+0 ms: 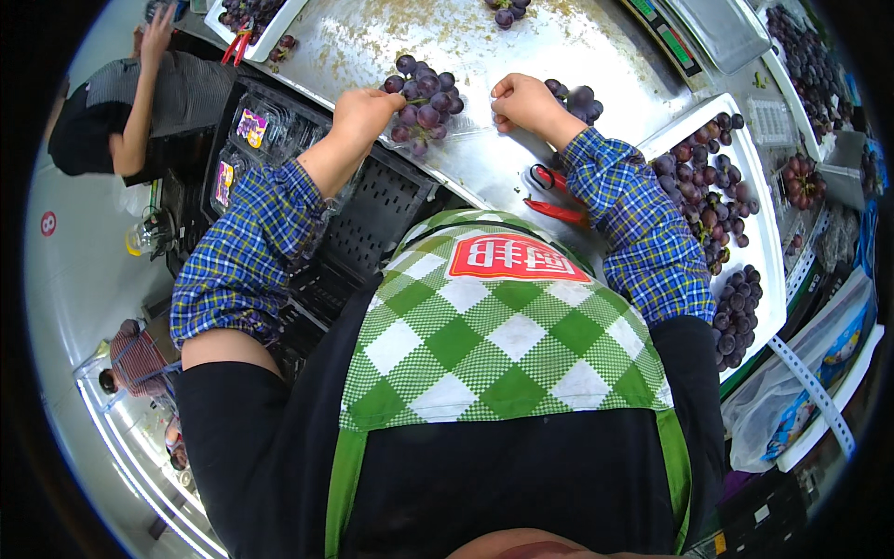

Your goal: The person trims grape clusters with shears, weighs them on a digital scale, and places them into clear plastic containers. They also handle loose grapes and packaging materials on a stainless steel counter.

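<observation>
My left hand [364, 115] pinches the stem of a bunch of dark purple grapes [427, 103] between thumb and fingers. The bunch is over the metal worktop [482, 157], and whether it rests there I cannot tell. To its right, my right hand [527, 105] has its fingers curled to the thumb, with no object visible in them. Partly hidden behind that hand is a smaller cluster of grapes [585, 105]. Red-handled snips [557, 209] lie near the worktop's front edge, partly covered by my right sleeve.
On the right, a white tray [758, 307] holds several grape bunches. A digital scale [674, 42] stands at the back right. To the left, a black crate [227, 115] contains clear plastic boxes. Another white tray [283, 35] with red-handled snips [241, 43] is at the back left. A person [133, 98] is beyond.
</observation>
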A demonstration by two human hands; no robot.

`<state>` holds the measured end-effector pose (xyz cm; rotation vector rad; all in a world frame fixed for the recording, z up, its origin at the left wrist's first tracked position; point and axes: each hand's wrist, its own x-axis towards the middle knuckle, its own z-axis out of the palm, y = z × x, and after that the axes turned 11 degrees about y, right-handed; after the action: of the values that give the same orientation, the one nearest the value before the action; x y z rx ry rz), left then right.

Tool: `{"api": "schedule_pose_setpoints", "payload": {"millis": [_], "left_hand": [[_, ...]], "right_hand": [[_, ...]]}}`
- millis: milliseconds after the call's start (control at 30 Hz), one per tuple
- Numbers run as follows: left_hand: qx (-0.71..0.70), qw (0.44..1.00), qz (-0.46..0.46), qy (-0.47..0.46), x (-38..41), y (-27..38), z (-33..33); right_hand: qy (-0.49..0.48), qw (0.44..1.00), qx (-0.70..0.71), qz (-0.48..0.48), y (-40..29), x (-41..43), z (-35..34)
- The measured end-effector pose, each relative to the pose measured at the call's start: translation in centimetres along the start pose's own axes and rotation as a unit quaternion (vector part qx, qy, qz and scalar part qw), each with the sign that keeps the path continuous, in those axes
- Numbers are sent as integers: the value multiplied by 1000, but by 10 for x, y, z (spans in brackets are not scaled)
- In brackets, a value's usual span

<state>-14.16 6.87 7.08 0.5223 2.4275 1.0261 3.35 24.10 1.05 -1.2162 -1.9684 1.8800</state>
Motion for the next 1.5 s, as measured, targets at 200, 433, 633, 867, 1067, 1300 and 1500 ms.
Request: {"api": "schedule_pose_setpoints", "payload": {"millis": [200, 433, 633, 867, 1067, 1300, 1500], "left_hand": [[-10, 999, -20, 34, 6, -2, -2], [-25, 999, -3, 24, 5, 2, 5], [-8, 1000, 2, 18, 3, 4, 15], [44, 998, 30, 28, 6, 5, 27], [50, 997, 30, 47, 1, 10, 28], [63, 994, 45, 79, -4, 9, 36], [42, 995, 50, 75, -7, 10, 45]], "right_hand": [[-22, 997, 47, 55, -9, -9, 7], [-59, 987, 108, 104, 3, -6, 19], [-62, 982, 143, 111, 7, -7, 25], [-69, 979, 160, 109, 15, -6, 29], [-71, 974, 181, 119, 16, -7, 30], [-63, 971, 191, 131, 15, -10, 31], [-50, 975, 181, 115, 17, -10, 31]]}}
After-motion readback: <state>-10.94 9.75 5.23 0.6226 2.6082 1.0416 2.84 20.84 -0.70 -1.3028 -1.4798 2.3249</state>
